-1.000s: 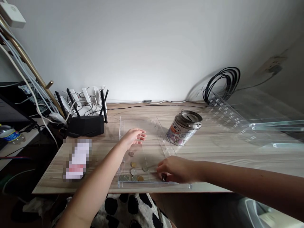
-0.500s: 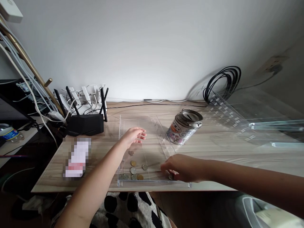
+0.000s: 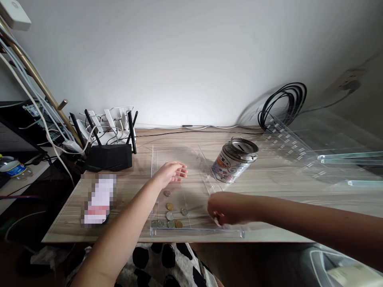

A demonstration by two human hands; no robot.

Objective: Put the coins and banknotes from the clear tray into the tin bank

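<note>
A clear plastic tray (image 3: pixel 194 159) lies on the wooden desk, and several silver and gold coins, such as a gold coin (image 3: pixel 170 206) and a silver coin (image 3: pixel 184 212), rest in its near left part. Over the tray's left half hovers my left hand (image 3: pixel 172 173), open and holding nothing, its fingers loosely bent. My right hand (image 3: pixel 223 208) is low at the tray's near right, fingers curled down and pinched on a coin; the fingers mostly hide it and motion blurs it. Right of the tray stands a decorated metal can (image 3: pixel 235 159) with a slotted lid and wire handle.
A black router (image 3: pixel 109 156) and white routers (image 3: pixel 115 129) with cables are at the back left. A blurred-out flat item (image 3: pixel 100 199) lies in front. Coiled black cable (image 3: pixel 283 105) leans on the wall, beside clear plastic panels (image 3: pixel 299 151) at right.
My right hand has shifted slightly right and its fingers have drawn together over the coin at the tray's near right. My left hand holds its place.
</note>
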